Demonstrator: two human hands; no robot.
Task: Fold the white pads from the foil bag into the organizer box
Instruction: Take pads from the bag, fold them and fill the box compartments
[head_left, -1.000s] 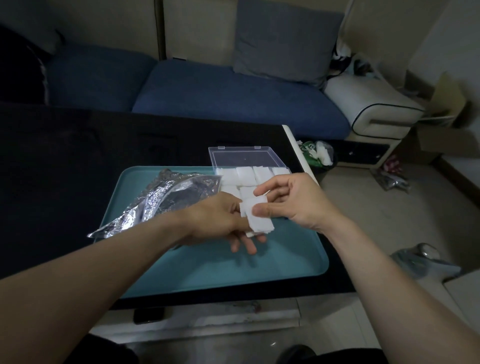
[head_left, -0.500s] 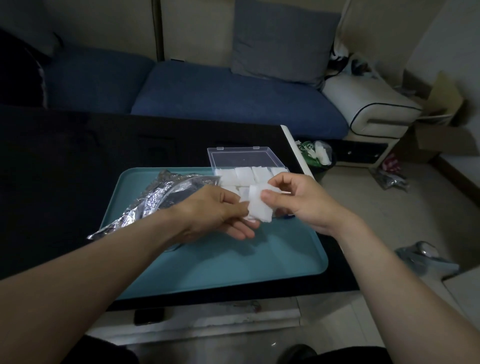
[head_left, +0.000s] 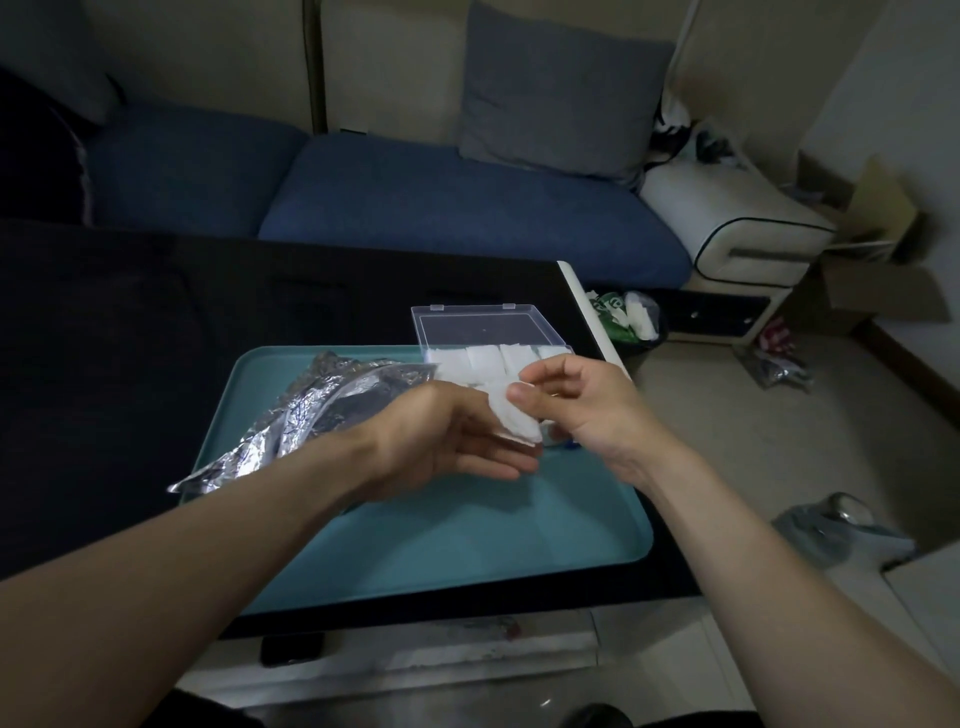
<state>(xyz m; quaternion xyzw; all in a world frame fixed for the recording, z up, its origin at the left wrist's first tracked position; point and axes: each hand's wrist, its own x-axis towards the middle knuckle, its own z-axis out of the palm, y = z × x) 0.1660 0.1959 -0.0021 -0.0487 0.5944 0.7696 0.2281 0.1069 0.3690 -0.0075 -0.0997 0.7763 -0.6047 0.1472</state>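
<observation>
A folded white pad (head_left: 511, 418) is pinched between the thumb and fingers of my right hand (head_left: 576, 402), just above the near edge of the clear organizer box (head_left: 488, 332). My left hand (head_left: 447, 441) lies beside and under the pad with its fingers stretched out, their tips below it. The box stands at the far right of the teal tray (head_left: 441, 530), lid tipped back, with several folded white pads (head_left: 483, 358) inside. The crumpled foil bag (head_left: 311, 415) lies on the tray's left side, partly behind my left wrist.
The tray sits on a black table (head_left: 130, 338) whose right edge is close to the box. A blue sofa (head_left: 415, 202) stands behind the table. A small bin (head_left: 628, 317), a cardboard box (head_left: 878, 260) and a plastic bag (head_left: 841, 525) are on the floor at right.
The pad, held by both hands a second ago, is now pinched by my right hand alone and has moved up toward the box. My left fingers have straightened out beneath it.
</observation>
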